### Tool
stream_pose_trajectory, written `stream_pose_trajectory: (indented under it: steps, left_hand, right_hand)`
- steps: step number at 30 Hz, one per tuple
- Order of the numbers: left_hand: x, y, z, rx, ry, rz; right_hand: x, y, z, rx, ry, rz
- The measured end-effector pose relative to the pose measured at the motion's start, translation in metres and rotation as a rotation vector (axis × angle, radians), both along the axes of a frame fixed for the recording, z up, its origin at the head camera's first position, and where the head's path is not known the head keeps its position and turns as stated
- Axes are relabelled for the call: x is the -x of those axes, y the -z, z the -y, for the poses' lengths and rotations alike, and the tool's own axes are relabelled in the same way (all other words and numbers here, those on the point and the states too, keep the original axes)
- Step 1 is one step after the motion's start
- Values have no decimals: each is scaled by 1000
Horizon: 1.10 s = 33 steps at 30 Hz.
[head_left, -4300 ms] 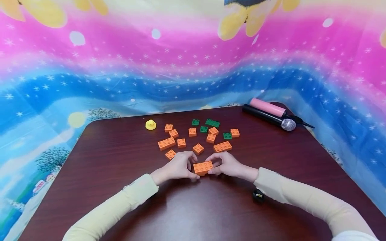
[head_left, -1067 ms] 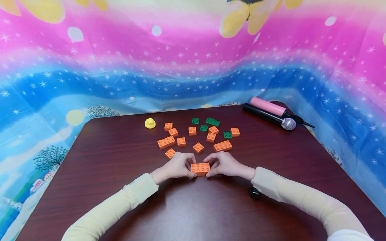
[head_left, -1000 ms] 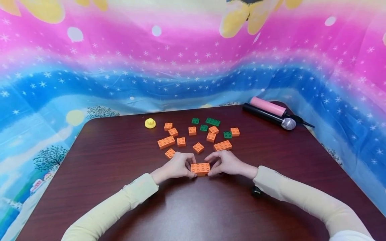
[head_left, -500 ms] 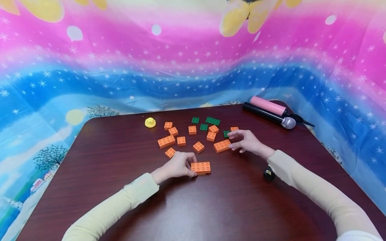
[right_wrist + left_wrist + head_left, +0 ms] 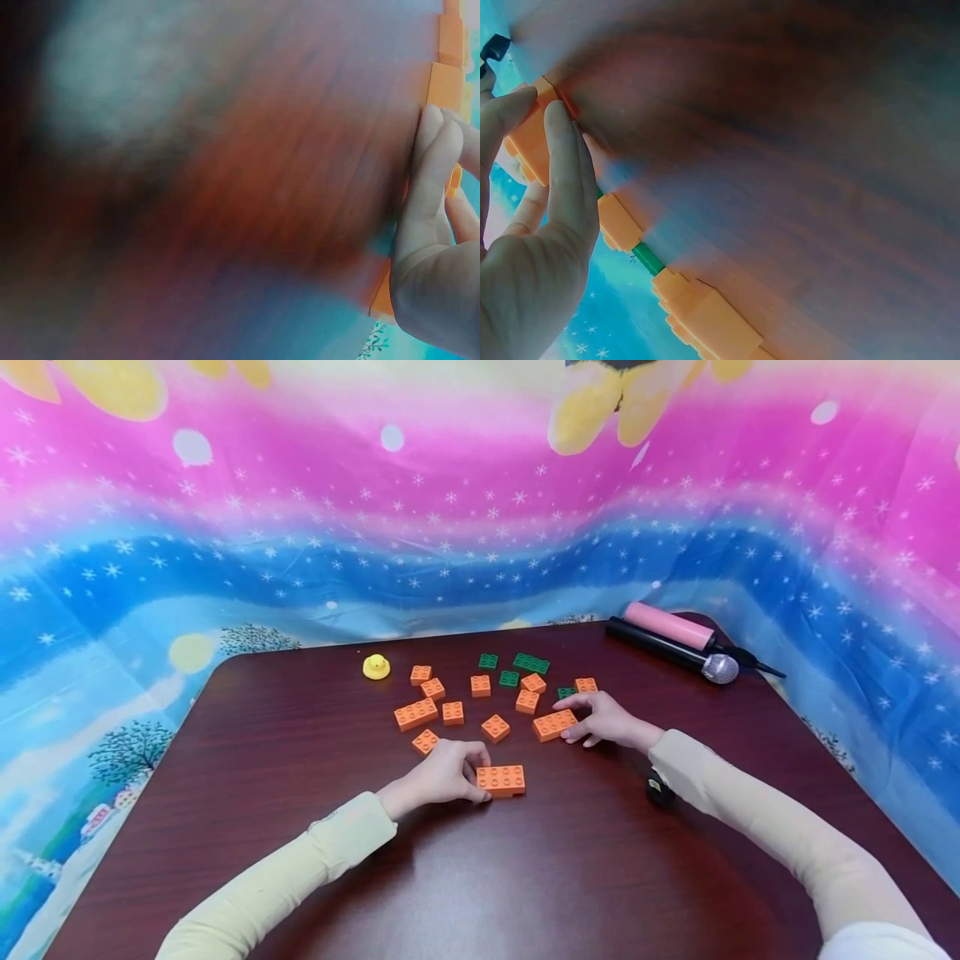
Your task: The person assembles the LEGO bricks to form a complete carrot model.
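My left hand (image 5: 444,772) holds the left end of an orange eight-stud building brick (image 5: 501,778), thumb in front and fingers behind. A small notch shows under that brick's right front corner. In the left wrist view, the fingers (image 5: 564,157) lie against the brick's side. Farther back and to the right, my right hand (image 5: 606,720) grips the right end of another orange eight-stud brick (image 5: 553,725), thumb at the front and index finger at the back. The right wrist view shows its fingertips at that brick (image 5: 445,86). A green brick (image 5: 566,693) is partly hidden behind the right hand.
Several small orange bricks (image 5: 453,713) and a long orange one (image 5: 416,714) lie scattered behind the hands. Green bricks (image 5: 531,662) lie farther back. A yellow toy duck (image 5: 377,667) stands at back left; a microphone (image 5: 720,669) and a pink cylinder (image 5: 669,625) at back right.
The right hand has let go of the front brick and moved right and back to another long orange brick, its fingers coming round its end. The left hand has stayed on the front brick.
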<state>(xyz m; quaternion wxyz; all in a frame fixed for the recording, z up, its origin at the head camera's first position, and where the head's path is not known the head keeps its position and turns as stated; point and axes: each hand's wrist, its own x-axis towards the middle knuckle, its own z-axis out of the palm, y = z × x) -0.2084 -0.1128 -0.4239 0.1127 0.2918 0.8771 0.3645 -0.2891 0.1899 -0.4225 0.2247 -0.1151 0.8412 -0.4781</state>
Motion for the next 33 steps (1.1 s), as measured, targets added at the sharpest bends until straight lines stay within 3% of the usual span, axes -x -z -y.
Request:
stream_pose_trajectory:
  steps: [5,12,18,26,33]
  left_hand:
    - [-1,-1,-1,-10,0,9]
    - [-2,0,-1,-78,-11,139]
    - [-3,0,-1,-84,-9,145]
    - [-2,0,-1,-83,-14,141]
    - [-2,1,-2,-82,-18,148]
  right_hand:
    - [2,1,0,1,5,14]
    - [2,3,-1,13,1,23]
    - [-2,-2,1,29,24,-9]
    - [-17,-15,14,97,37,-63]
    - [-43,-17,32,123,-45,-97]
